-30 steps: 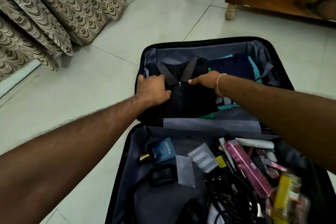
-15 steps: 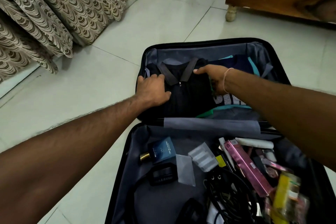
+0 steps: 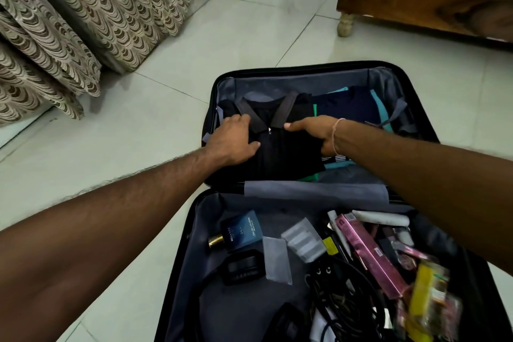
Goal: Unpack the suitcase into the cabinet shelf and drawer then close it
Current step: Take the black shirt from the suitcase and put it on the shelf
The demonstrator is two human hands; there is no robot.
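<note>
A black suitcase [image 3: 305, 67] lies open on the tiled floor. Its far half holds folded clothes, with a black collared shirt [image 3: 288, 155] on top at the left and navy and teal garments [image 3: 347, 105] beside it. My left hand [image 3: 233, 139] grips the shirt's left edge, thumb on top. At the shirt's right edge is my right hand [image 3: 319, 132], thumb on top and fingers curled under. The near half holds a blue perfume bottle [image 3: 241, 230], a pink box [image 3: 369, 253], black cables [image 3: 341, 300] and other small items.
A piece of wooden furniture on a turned foot [image 3: 430, 0] stands at the far right. Patterned curtains [image 3: 83, 22] hang at the left. Pale floor tiles [image 3: 125, 147] surround the suitcase.
My right hand went to the shirt's far right corner, then came back to its right edge with fingers tucked under. My left hand slid slightly up toward the collar.
</note>
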